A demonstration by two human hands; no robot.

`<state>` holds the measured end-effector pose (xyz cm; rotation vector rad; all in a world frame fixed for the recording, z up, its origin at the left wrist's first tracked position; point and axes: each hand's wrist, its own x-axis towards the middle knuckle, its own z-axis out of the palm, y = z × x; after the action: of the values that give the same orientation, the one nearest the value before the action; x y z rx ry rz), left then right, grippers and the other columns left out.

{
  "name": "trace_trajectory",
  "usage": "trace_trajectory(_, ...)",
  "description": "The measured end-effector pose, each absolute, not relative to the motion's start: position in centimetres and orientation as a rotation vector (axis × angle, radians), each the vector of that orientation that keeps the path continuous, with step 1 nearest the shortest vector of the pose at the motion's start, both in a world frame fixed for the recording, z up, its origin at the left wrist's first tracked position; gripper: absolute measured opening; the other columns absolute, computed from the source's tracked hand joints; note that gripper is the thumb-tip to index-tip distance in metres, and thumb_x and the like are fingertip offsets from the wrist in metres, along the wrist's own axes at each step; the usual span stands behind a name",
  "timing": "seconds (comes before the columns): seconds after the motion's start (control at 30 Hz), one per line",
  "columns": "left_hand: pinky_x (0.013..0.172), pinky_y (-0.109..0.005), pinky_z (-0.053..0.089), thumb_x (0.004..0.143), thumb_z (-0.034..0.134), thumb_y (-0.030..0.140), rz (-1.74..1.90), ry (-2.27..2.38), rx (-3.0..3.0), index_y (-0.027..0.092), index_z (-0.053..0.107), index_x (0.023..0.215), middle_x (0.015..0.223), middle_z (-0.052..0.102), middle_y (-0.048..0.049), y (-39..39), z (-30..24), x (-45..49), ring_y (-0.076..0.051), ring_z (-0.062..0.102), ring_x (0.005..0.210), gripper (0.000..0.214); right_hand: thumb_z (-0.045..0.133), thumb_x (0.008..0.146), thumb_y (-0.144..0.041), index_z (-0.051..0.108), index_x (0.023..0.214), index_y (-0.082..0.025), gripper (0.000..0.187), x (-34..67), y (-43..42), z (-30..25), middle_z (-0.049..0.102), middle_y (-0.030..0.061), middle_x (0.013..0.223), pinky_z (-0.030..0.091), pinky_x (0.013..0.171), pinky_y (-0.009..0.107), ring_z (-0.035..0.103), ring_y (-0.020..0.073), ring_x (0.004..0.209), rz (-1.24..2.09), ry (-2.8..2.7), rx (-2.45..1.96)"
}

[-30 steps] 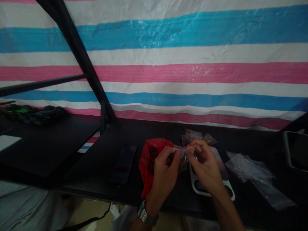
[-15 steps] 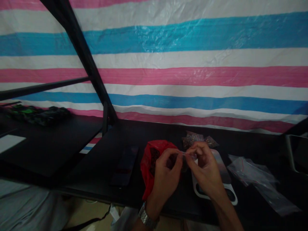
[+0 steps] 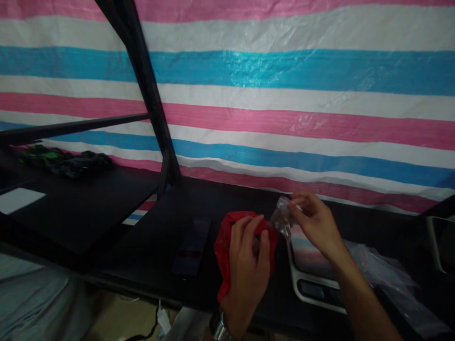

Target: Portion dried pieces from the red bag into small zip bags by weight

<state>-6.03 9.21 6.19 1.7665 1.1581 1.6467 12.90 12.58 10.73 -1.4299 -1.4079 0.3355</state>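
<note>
Fingers of the right hand (image 3: 315, 221) pinch a small clear plastic bag (image 3: 282, 216) near the far-left corner of the digital scale (image 3: 310, 256); those of the left hand (image 3: 249, 265) curl over the red plastic bag (image 3: 223, 246), whether gripping I cannot tell; pinching just the small bag's edge should keep its contents settled; half a second ago, both hands held it.

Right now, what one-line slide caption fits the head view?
Left hand over a red plastic bag; right hand holding a small clear plastic bag near a white-edged flat scale.
</note>
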Motion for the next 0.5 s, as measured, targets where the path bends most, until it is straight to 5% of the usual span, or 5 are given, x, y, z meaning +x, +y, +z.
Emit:
trace_trajectory(0.2, 0.095, -0.034, 0.052, 0.106, 0.052, 0.020, 1.895, 1.273, 1.797, 0.024, 0.070, 0.114, 0.112, 0.066, -0.0055, 10.1, 6.4, -7.1, -0.021, 0.065, 0.107, 0.020, 0.062, 0.085, -0.027, 0.071, 0.095, -0.021, 0.014, 15.5, 18.7, 8.8, 0.079, 0.0088, 0.093, 0.057, 0.081, 0.035, 0.075, 0.0241, 0.087, 0.210, -1.438, -1.818)
trace_trajectory(0.37, 0.094, -0.033, 0.051, 0.104, 0.052, 0.016, 1.954, 1.264, 1.765, 0.023, 0.069, 0.109, 0.108, 0.065, -0.0055, 10.6, 6.5, -7.5, -0.020, 0.065, 0.104, 0.018, 0.059, 0.091, -0.028, 0.075, 0.109, -0.019, 0.026, 20.5, 13.2, 9.9, 0.079, 0.0171, 0.117, 0.051, 0.096, 0.044, 0.073, 0.0331, 0.110, 0.044, -1.387, -2.149)
trace_trajectory(0.5, 0.091, -0.033, 0.051, 0.103, 0.052, 0.013, 2.004, 1.217, 1.779, 0.022, 0.067, 0.108, 0.106, 0.064, -0.0055, 10.3, 6.5, -7.5, -0.020, 0.065, 0.101, 0.018, 0.066, 0.088, -0.027, 0.076, 0.084, -0.024, 0.011, 25.8, 6.3, 11.4, 0.082, 0.0178, 0.101, 0.052, 0.085, 0.044, 0.077, 0.0365, 0.098, 0.113, -1.324, -2.451)
